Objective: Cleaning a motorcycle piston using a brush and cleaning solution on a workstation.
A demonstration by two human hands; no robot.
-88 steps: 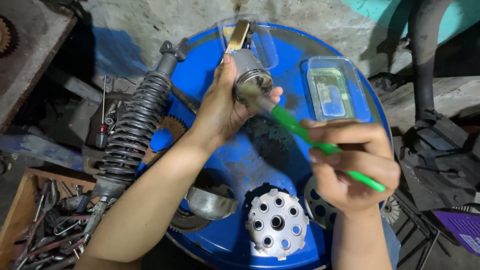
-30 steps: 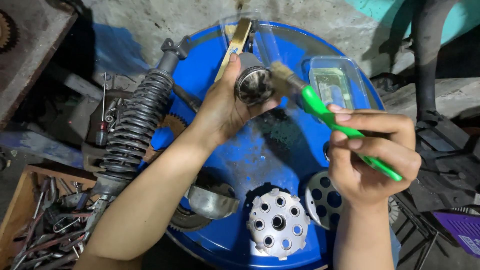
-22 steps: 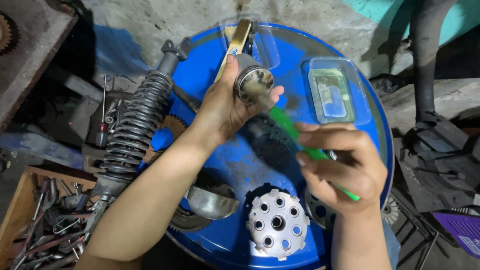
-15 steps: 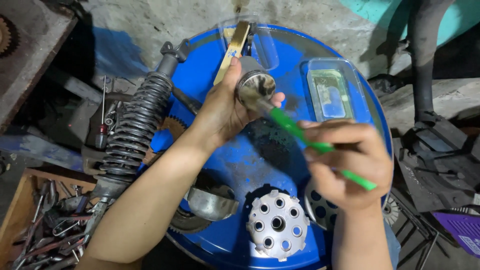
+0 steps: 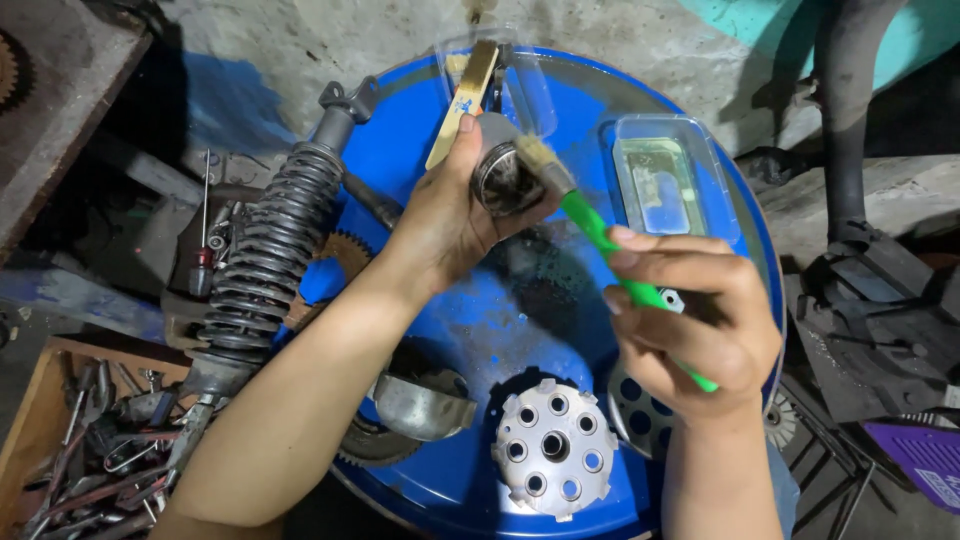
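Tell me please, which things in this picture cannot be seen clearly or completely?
Head view only:
- Round metal part: its back is hidden by the left hand.
- Green brush: the handle end is covered by the right hand.
- Second perforated disc: mostly behind the right wrist.
- Wooden tool box: cut off by the left edge.

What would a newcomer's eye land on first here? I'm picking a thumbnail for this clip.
The bright blue drum top fills the middle. Above it the left hand grips a round metal part while the right hand holds a green-handled brush to it. A black coil shock absorber lies at the left, a holed metal hub near the front.
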